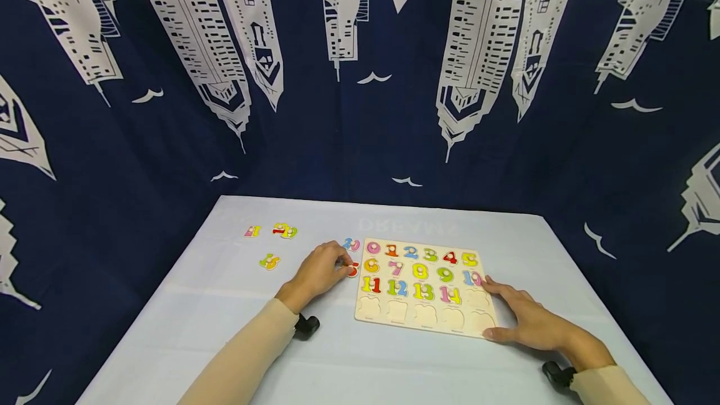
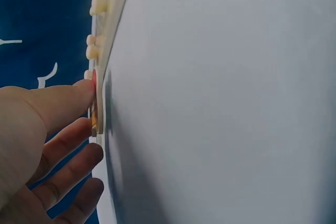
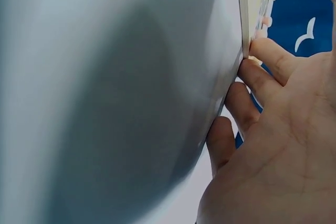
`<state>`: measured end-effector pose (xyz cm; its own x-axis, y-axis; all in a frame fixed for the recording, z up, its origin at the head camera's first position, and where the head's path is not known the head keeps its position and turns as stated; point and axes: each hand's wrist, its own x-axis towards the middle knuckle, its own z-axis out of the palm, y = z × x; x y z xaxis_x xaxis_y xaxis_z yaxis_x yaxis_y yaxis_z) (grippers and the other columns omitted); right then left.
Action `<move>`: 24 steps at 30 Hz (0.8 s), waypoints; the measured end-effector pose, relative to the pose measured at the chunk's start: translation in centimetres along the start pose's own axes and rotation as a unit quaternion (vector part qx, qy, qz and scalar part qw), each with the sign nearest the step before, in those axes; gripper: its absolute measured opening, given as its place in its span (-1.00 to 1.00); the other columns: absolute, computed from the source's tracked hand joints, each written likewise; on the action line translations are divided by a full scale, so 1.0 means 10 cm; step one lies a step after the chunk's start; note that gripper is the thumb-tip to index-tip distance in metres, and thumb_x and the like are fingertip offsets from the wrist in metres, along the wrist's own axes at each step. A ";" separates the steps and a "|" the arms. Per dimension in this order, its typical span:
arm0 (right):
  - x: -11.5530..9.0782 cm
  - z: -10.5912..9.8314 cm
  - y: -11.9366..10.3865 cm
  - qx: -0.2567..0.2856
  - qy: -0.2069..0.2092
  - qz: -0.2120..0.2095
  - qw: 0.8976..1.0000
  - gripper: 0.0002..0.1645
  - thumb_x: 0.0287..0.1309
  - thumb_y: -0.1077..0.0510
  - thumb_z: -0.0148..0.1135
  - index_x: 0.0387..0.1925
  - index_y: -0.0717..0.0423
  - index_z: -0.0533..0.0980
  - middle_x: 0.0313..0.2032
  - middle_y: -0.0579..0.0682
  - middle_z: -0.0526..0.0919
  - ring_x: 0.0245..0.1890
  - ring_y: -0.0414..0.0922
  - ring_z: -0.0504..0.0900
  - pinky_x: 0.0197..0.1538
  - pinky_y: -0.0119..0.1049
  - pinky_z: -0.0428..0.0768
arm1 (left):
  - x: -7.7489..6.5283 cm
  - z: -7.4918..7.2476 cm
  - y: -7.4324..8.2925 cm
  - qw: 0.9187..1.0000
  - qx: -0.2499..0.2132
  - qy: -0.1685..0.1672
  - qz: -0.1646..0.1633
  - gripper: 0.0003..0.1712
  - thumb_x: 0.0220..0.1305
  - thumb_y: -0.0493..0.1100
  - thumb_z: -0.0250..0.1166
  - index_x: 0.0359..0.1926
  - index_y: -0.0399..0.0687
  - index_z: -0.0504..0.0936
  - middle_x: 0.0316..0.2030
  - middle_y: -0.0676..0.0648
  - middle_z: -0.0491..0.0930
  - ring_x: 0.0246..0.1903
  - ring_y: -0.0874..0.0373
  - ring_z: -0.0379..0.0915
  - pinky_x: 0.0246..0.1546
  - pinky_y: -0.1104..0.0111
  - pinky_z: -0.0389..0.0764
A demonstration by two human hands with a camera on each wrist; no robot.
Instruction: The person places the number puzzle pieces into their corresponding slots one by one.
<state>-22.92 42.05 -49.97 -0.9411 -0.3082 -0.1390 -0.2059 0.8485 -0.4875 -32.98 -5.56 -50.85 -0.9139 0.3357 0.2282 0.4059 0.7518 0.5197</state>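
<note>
Board [image 1: 411, 311] axis: left-right, numbers [image 1: 420, 271] upright
Look: pale wood
Left hand [image 1: 316, 272]: pinches red piece [image 1: 353, 270]
Right hand [image 1: 531, 319]: unclenched, touching board

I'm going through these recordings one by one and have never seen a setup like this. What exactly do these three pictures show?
There is no machine here: a person works by hand. The wide picture comes from a camera worn on the head, looking forward and down. The other two come from cameras worn on the wrists, probably the black devices there, giving close side views. On the white table lies a wooden board with number pieces in its upper rows and bare recesses in its bottom row. A few loose pieces lie to its left. The left hand pinches a reddish piece beside the board's left edge. The right hand touches the board's right edge.
</note>
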 end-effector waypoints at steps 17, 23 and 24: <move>-0.01 -0.01 0.07 0.004 -0.004 -0.015 1.000 0.28 0.23 -0.26 0.74 0.78 0.05 0.29 0.83 0.38 0.18 0.63 0.48 0.36 0.51 0.69 0.43 | 0.08 0.04 0.44 0.994 -0.076 0.032 0.068 -0.92 0.53 -0.14 0.62 -0.07 0.04 0.86 -0.07 0.07 0.82 0.00 0.11 0.74 0.11 0.26 0.75; -0.01 -0.01 0.06 0.011 -0.010 -0.009 1.000 0.29 0.23 -0.25 0.75 0.79 0.05 0.29 0.83 0.38 0.16 0.63 0.49 0.34 0.53 0.72 0.38 | 0.13 0.21 0.68 0.991 -0.082 0.027 0.104 -0.90 0.55 -0.08 0.61 -0.05 0.07 0.87 -0.03 0.09 0.83 0.00 0.12 0.74 0.17 0.27 0.70; -0.01 -0.01 0.06 0.012 -0.011 -0.009 1.000 0.29 0.23 -0.25 0.75 0.79 0.05 0.29 0.83 0.38 0.15 0.64 0.49 0.34 0.53 0.71 0.38 | 0.14 0.25 0.73 0.990 -0.084 0.023 0.108 -0.90 0.56 -0.07 0.61 -0.05 0.07 0.87 -0.03 0.10 0.84 0.01 0.14 0.74 0.16 0.30 0.71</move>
<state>-23.00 42.60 -50.14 -0.9316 -0.3318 -0.1485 -0.2153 0.8327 -0.5101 -31.30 1.81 -48.78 -0.8071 0.4485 0.3840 0.5886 0.5598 0.5833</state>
